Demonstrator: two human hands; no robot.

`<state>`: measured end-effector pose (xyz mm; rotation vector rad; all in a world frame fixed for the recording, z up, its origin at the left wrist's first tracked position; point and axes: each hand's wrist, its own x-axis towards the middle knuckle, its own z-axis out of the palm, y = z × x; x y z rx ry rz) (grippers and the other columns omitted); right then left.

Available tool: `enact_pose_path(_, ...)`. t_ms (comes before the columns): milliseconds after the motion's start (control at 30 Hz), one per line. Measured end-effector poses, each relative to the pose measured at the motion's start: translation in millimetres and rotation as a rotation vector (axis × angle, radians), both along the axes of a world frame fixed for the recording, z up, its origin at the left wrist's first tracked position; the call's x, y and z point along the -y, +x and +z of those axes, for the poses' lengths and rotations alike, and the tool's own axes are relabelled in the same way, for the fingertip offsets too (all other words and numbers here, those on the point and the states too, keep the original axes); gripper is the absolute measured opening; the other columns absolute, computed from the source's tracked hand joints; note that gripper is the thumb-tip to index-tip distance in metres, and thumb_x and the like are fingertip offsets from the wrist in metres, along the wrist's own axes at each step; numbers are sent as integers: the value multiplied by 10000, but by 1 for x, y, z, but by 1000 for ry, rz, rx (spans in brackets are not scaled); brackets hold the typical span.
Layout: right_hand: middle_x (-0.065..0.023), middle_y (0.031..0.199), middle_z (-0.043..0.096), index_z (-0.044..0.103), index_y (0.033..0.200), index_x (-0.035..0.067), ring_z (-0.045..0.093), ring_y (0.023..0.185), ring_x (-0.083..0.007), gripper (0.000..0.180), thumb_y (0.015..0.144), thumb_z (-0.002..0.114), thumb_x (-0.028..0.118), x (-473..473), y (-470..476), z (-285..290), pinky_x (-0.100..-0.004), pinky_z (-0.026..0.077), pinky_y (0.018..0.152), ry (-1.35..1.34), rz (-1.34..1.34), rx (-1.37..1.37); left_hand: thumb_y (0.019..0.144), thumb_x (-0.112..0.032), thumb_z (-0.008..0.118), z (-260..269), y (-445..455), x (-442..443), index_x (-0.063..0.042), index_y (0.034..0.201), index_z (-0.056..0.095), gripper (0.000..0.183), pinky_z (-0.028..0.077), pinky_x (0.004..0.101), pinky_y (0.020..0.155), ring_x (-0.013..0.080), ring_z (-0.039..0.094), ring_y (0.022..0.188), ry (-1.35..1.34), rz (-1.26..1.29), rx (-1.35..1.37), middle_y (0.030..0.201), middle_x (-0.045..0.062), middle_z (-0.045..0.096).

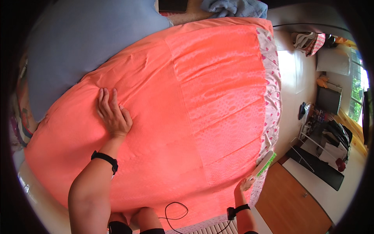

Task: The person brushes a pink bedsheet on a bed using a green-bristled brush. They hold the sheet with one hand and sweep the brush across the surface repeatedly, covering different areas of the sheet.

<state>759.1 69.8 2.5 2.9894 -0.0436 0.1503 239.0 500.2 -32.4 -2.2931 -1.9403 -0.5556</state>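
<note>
A coral-coloured bedsheet (157,140) with a patterned textured section covers the bed before me, creased in folds on the right half. My left hand (114,115) rests palm down on the sheet with its fingers spread, near the grey-blue pillow or cushion (87,38). At the lower right, my right hand (247,183) grips the handle of a white brush with green bristles (265,164). The brush is over the bed's right border, beside a white cloth with pink hearts (272,79). A thin black cable (176,218) lies looped near my knees.
A blue towel (233,8) is bunched beyond the bed's far edge. On the right are a wooden door (293,199), a dark board (324,172), a rack with clothes (336,143) and a window (356,87). Pale floor (295,84) runs along the bed's right side.
</note>
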Motion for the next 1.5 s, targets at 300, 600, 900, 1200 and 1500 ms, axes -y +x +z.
enact_pose_path(300,-141,852,587,557,983,59,615,774,-342,302,988,501,355,17,-46,-95,-463,513,660,-141,193,280,877,-139,422,-12,-3,1,-14,1364,521,512,315,543,1103,407,436,1335,70,-30,-55,1382,225,489)
enact_pose_path(600,-149,878,557,553,992,33,587,810,-354,269,968,525,299,-7,-57,-76,-476,478,688,-141,105,417,916,-172,429,-32,-14,2,-47,1339,553,458,355,501,1088,357,474,1319,145,-82,-112,1371,186,525)
enact_pose_path(900,-163,895,532,547,990,12,555,846,-367,261,956,531,270,-34,-65,-62,-488,443,726,-53,29,481,922,-159,428,-36,-20,1,-65,1335,561,445,389,479,1055,324,499,1293,124,-38,-172,1374,128,540)
enact_pose_path(1200,-169,907,527,546,948,18,540,867,-381,240,921,554,256,-32,-62,-65,-491,429,738,11,41,494,926,-169,421,-45,-29,-6,-65,1289,584,412,451,463,951,311,559,1199,164,-6,-249,1305,122,581)
enact_pose_path(1500,-159,934,535,535,908,31,552,908,-370,225,862,575,247,-31,-61,-67,-483,426,736,25,13,493,892,-167,448,-51,-33,-16,-80,1219,627,383,494,475,811,333,627,1019,242,12,-308,1162,134,637)
